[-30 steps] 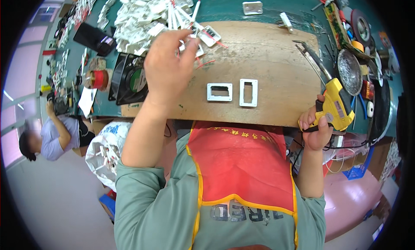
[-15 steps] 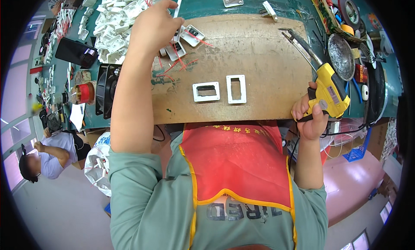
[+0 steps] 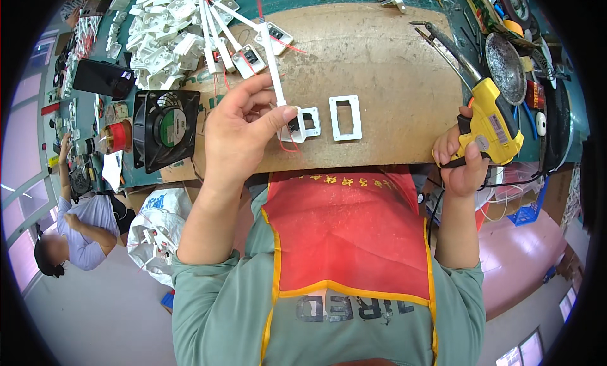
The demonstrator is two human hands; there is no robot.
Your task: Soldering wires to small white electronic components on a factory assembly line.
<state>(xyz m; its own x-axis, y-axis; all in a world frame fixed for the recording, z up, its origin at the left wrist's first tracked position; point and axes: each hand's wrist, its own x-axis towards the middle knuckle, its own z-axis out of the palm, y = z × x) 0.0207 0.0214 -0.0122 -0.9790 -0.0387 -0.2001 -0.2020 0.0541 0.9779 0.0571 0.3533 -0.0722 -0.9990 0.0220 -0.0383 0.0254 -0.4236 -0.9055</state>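
Note:
My left hand (image 3: pixel 240 132) pinches a white plastic housing with a long thin stem (image 3: pixel 273 66) between thumb and fingers. Red wires come from the stem's far end and hang below the housing. Close by lies a rectangular white frame (image 3: pixel 315 122), partly hidden by the held piece; whether they touch I cannot tell. To its right, a second white frame (image 3: pixel 356 122) lies flat on the brown board. My right hand (image 3: pixel 460 162) is wrapped round the grip of a yellow and black soldering gun (image 3: pixel 496 122), its tip pointing away to the upper left.
Beyond my left hand are several stemmed white housings (image 3: pixel 246 61) with red wires, beside a big pile of white plastic parts (image 3: pixel 161 40). A black fan (image 3: pixel 165 131) and a phone (image 3: pixel 103 78) stand left. At right sits a metal dish (image 3: pixel 506 69). Another person (image 3: pixel 85 230) works at far left.
My left hand has come back from the far pile toward me, bringing the stemmed white housing next to the left frame. My right hand still grips the soldering gun. The view has shifted slightly.

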